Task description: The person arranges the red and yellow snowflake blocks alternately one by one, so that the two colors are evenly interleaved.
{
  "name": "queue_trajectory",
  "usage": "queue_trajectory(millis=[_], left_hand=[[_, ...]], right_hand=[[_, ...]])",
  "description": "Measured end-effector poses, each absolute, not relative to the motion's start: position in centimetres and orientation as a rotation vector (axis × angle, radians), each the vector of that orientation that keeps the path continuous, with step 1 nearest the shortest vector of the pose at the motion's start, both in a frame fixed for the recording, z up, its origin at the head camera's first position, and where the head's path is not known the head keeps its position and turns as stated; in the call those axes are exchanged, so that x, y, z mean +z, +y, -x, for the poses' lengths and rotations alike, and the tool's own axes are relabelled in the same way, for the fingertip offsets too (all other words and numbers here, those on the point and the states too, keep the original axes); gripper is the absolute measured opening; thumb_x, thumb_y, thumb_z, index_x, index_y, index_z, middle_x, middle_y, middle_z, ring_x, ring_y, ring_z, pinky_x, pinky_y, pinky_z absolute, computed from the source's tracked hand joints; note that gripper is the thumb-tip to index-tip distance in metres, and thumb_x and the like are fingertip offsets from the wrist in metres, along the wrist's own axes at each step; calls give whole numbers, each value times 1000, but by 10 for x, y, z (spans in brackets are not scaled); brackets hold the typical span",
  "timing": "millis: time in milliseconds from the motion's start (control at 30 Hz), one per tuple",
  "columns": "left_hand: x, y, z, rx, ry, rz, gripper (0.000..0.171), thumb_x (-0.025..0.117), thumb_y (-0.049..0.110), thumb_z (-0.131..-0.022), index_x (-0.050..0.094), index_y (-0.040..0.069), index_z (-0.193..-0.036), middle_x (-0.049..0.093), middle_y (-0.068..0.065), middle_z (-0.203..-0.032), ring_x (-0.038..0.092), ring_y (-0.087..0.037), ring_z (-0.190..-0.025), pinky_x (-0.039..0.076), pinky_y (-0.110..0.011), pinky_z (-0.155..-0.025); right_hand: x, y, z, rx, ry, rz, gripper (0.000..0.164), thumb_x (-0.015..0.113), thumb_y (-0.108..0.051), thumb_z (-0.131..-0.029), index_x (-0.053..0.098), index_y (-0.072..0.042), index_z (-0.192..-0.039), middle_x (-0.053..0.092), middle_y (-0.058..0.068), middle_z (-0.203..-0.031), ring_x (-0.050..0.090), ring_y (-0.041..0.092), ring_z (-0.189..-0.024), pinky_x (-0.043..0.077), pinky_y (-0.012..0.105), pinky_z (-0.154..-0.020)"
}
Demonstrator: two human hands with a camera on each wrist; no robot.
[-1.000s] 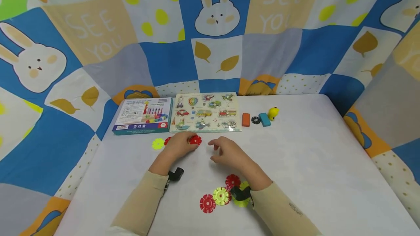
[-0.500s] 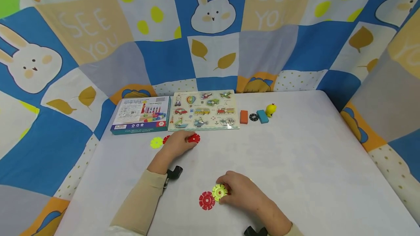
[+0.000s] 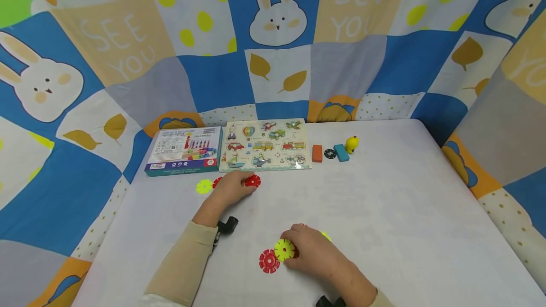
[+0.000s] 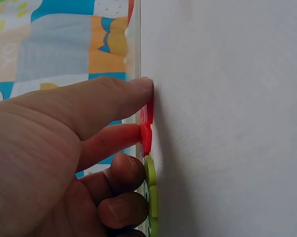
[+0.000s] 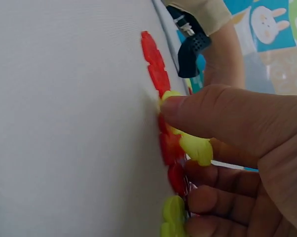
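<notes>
My left hand [image 3: 229,190] lies at the row of notched plastic discs below the puzzle board, pinching a red notched disc [image 3: 253,181] between thumb and index finger. In the left wrist view, its other fingers curl beside a yellow-green disc [image 4: 151,200]. A yellow-green disc [image 3: 204,186] and a partly covered red disc [image 3: 216,182] lie left of that hand. Nearer the front, my right hand [image 3: 317,252] pinches a yellow-green notched disc [image 3: 284,250], tilted over red ones in the right wrist view. A red disc [image 3: 268,261] lies beside it; others are mostly hidden beneath the hand.
At the back of the white table [image 3: 405,212] lie a flat box [image 3: 184,150] and a vehicle puzzle board [image 3: 266,145]. Right of them are an orange block [image 3: 317,153], a black round chip [image 3: 330,154], a blue block [image 3: 341,152] and a small yellow toy [image 3: 351,144].
My right hand has come back from mid-table to the near discs and taken hold of a yellow-green one, tilting it slightly. My left hand has stayed on its red disc.
</notes>
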State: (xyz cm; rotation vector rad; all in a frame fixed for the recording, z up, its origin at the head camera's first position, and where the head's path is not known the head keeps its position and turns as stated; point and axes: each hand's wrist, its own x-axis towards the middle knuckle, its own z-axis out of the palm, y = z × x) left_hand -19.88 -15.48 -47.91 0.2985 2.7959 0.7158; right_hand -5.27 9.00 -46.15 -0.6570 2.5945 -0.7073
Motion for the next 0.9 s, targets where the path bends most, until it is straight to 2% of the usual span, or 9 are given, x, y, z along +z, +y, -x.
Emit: queue_trajectory(millis=[167, 500, 667, 900], left_hand=[[-479, -156, 199, 719, 2796, -297, 55, 71, 39, -82, 57, 22, -133, 55, -5, -130, 49, -25, -114, 41, -46, -96], [-478, -155, 198, 737, 2801, -281, 52, 71, 37, -82, 59, 20, -130, 56, -4, -129, 50, -23, -114, 41, -46, -96], [-478, -154, 197, 739, 2802, -280, 52, 71, 37, -83, 58, 18, -130, 56, -4, -128, 51, -23, -114, 40, -45, -97], [-479, -154, 198, 736, 2797, -269, 53, 71, 38, -83, 58, 18, -130, 56, -3, -129, 50, -23, -116, 40, -46, -98]], right_hand=[[-463, 91, 49, -604, 2654, 797, 54, 78, -39, -73, 65, -16, -119, 50, -10, -93, 45, 4, -73, 44, 17, -63], [-456, 94, 52, -691, 2738, 773, 52, 75, -40, -72, 66, -18, -118, 48, -13, -92, 45, 2, -71, 42, 16, -59], [-433, 95, 67, -734, 2869, 704, 55, 75, -42, -72, 66, -17, -120, 49, -10, -96, 47, 3, -75, 45, 16, -60], [-406, 87, 101, -629, 3093, 646, 57, 68, -48, -75, 66, -16, -122, 51, -6, -97, 45, 3, -73, 43, 15, -58]])
